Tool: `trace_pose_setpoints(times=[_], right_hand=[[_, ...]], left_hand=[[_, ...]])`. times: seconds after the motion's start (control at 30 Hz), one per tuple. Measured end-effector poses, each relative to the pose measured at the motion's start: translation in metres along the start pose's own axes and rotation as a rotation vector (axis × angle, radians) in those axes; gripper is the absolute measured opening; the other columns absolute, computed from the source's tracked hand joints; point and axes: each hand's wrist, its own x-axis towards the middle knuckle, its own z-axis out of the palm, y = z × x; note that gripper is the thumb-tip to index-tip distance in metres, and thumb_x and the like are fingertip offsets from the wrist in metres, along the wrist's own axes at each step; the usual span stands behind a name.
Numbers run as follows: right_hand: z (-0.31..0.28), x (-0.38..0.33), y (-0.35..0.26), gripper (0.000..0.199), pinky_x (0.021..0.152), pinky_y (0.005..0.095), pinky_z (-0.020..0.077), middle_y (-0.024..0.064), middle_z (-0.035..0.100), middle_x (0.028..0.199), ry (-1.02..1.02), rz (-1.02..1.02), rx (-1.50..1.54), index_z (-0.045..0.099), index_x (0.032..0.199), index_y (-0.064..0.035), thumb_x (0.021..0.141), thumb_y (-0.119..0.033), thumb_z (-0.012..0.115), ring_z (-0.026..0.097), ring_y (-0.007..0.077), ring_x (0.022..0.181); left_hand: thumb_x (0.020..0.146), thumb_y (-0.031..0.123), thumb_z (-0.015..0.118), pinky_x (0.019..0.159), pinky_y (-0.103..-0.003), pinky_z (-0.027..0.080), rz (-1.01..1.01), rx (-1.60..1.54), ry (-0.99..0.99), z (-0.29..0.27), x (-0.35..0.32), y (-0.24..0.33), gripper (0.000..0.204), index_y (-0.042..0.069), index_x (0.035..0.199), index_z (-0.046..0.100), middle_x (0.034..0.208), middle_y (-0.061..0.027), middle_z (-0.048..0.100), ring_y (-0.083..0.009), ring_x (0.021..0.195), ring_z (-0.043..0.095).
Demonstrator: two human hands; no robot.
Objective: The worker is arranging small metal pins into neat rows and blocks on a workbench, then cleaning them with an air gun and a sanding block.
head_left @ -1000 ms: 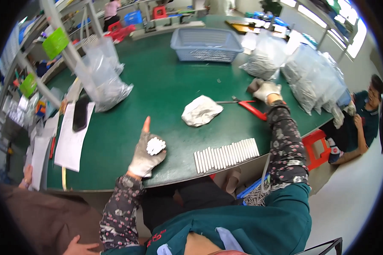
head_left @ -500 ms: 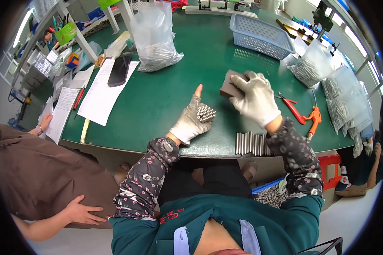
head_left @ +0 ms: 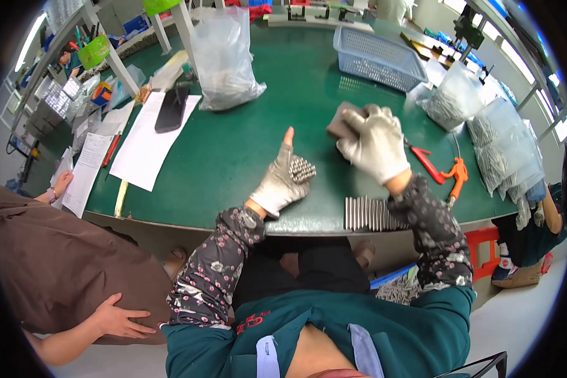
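Observation:
My left hand (head_left: 280, 183), in a pale glove with a bare thumb pointing away, is closed round a bundle of small metal rods (head_left: 302, 169), their ends toward the right. In my right hand (head_left: 377, 143), gloved too, is a brown-grey rectangular block (head_left: 343, 123) that looks like a sanding block. It is held at or just above the green table, apart from the bundle; I cannot tell whether it touches the top. A row of metal rods (head_left: 368, 213) lies side by side at the table's near edge, partly behind my right forearm.
Right of my hand lie red-handled pliers (head_left: 427, 165) and an orange air gun (head_left: 458, 176). Bags of rods (head_left: 494, 148) line the right side. A blue basket (head_left: 379, 62), a clear bag (head_left: 223, 66), a phone (head_left: 171, 110) and papers (head_left: 150, 146) lie farther back. A person (head_left: 69, 264) stands at left.
My view has shifted slightly. Both hands keep nearly the same places and holds; the block in my right hand has tilted a little.

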Motion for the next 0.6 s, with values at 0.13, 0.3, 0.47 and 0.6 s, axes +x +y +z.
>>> trace_pose_setpoints(times=[0.13,0.3,0.47,0.6], right_hand=[[0.006,-0.025,-0.029,0.032,0.073,0.0455,0.0465,0.0196,0.060,0.089,-0.167,-0.276,0.352,0.068,0.099,-0.0115,0.072,-0.028,0.069,0.059,0.0376,0.087],[0.002,-0.019,-0.020,0.024,0.065,0.0438,0.0468,0.0172,0.059,0.083,0.077,-0.269,0.384,0.065,0.091,-0.0110,0.074,-0.028,0.066,0.058,0.0329,0.074],[0.008,-0.019,0.028,0.038,0.078,0.0440,0.0472,0.0177,0.062,0.098,-0.046,0.018,-0.131,0.067,0.104,-0.0109,0.070,-0.028,0.067,0.060,0.0341,0.088],[0.000,-0.027,0.093,0.042,0.084,0.0443,0.0475,0.0189,0.060,0.111,-0.168,0.284,-0.119,0.065,0.109,-0.0141,0.072,-0.034,0.067,0.059,0.0354,0.098]], left_hand=[[0.066,-0.005,0.067,0.080,-0.026,0.048,0.110,0.094,0.063,-0.004,-0.002,-0.002,0.110,0.017,0.151,0.001,0.090,-0.0025,0.057,-0.0126,0.083,0.057],[0.066,-0.003,0.069,0.081,-0.027,0.048,-0.026,0.013,-0.019,-0.004,0.000,-0.003,0.109,0.016,0.151,0.003,0.094,-0.0040,0.058,-0.0143,0.083,0.057],[0.066,-0.002,0.068,0.079,-0.024,0.046,0.027,0.038,0.003,-0.003,0.001,0.004,0.104,0.012,0.150,0.010,0.087,-0.0002,0.054,-0.0108,0.077,0.053],[0.065,-0.002,0.066,0.077,-0.025,0.047,0.043,-0.030,-0.003,-0.003,0.000,0.009,0.102,0.012,0.150,0.012,0.084,0.0003,0.054,-0.0119,0.076,0.054]])
